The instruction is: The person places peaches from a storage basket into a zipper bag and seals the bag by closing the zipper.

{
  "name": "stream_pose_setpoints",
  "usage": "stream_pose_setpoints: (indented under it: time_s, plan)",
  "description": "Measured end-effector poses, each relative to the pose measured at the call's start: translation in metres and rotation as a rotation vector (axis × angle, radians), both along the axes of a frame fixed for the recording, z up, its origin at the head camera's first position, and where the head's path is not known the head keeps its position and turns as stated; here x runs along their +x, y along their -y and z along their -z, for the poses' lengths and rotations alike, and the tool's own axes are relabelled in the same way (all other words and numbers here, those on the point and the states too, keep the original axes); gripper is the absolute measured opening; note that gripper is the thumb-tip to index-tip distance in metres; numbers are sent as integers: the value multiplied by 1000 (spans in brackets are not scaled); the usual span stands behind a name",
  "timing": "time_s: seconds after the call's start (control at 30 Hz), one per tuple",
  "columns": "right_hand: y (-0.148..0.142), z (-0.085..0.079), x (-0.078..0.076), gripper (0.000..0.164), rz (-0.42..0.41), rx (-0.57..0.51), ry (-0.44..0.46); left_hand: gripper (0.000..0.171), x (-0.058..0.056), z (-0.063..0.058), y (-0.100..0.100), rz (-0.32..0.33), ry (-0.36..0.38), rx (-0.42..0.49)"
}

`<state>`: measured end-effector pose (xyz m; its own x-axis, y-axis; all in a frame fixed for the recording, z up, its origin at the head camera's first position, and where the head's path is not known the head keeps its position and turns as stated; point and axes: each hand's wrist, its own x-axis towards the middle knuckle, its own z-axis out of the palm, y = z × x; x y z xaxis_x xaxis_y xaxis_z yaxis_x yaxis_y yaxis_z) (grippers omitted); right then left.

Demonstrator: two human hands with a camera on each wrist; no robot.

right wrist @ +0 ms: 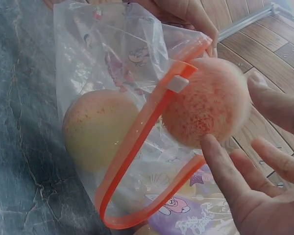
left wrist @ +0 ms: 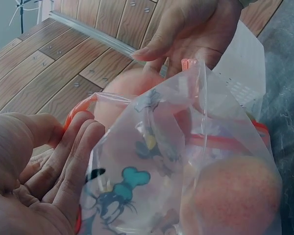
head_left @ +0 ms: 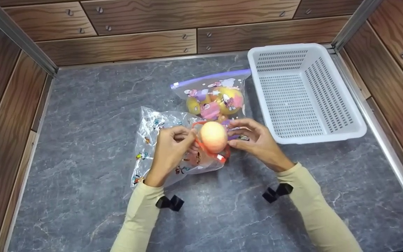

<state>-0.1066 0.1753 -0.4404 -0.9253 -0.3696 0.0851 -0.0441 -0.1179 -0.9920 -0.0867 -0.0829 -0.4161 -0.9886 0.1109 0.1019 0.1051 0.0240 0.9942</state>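
Note:
My left hand (head_left: 171, 148) pinches the orange edge strip of a clear zip bag (head_left: 149, 124) printed with cartoon figures. A pink-orange peach (head_left: 213, 136) is at the bag's mouth, slightly blurred in the right wrist view. Beside it my right hand (head_left: 257, 141) has its fingers spread; the index fingertip (right wrist: 209, 142) appears to touch the peach or lie just in front of it. Another peach (right wrist: 98, 129) sits inside the bag. A white slider (right wrist: 177, 83) is on the orange strip, which loops open.
Behind lies a second zip bag with a purple strip (head_left: 215, 77), holding yellow and pink round fruits (head_left: 232, 99). A white perforated basket (head_left: 261, 101) stands at the back right. Wood-patterned panels (head_left: 145, 45) enclose the grey marbled tabletop (head_left: 82, 140).

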Motion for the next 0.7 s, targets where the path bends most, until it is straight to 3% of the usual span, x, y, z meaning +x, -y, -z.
stream_pose_setpoints:
  time_s: [0.17,0.33,0.7]
  plan:
    - [0,2,1,34,-45,11,2,17,0,0,-2,0,12,0]
    - [0,5,3,34,-81,-9,31,17,1,0,-2,-3,19,3]
    - [0,10,4,33,-33,-17,49,19,1,0,-1,-8,30,-12]
